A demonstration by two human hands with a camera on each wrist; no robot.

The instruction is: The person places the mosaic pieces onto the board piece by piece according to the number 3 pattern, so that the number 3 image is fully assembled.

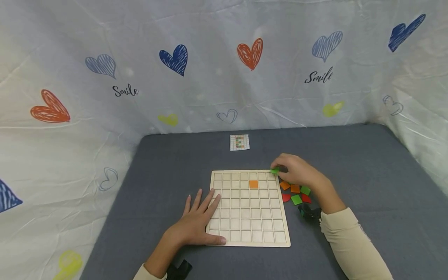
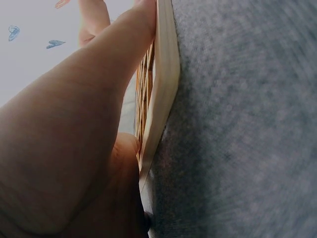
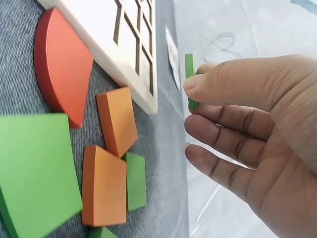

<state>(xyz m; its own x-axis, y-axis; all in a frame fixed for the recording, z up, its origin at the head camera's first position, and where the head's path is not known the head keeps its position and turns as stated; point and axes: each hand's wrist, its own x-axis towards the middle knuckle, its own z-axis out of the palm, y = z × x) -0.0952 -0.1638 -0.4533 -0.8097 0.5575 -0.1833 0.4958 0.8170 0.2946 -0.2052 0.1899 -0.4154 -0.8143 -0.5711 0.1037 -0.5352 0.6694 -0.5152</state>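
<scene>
On the grey felt desk (image 1: 350, 163), a thin, flat green tile (image 1: 275, 170) is pinched by the right hand (image 1: 297, 173); the wooden grid board (image 1: 249, 210) is pressed flat by the left hand (image 1: 197, 223).

The board (image 1: 250, 233) is pale, unfinished-looking wood, smooth and matt, with thin wooden ribs forming its grid. The tiles (image 3: 110, 119) look like painted wood, matt and smooth with crisp edges. The counter (image 1: 350, 155) wears grey woven cloth, slightly fuzzy. The backdrop (image 1: 210, 85) is thin, creased sheeting, faintly glossy.
</scene>
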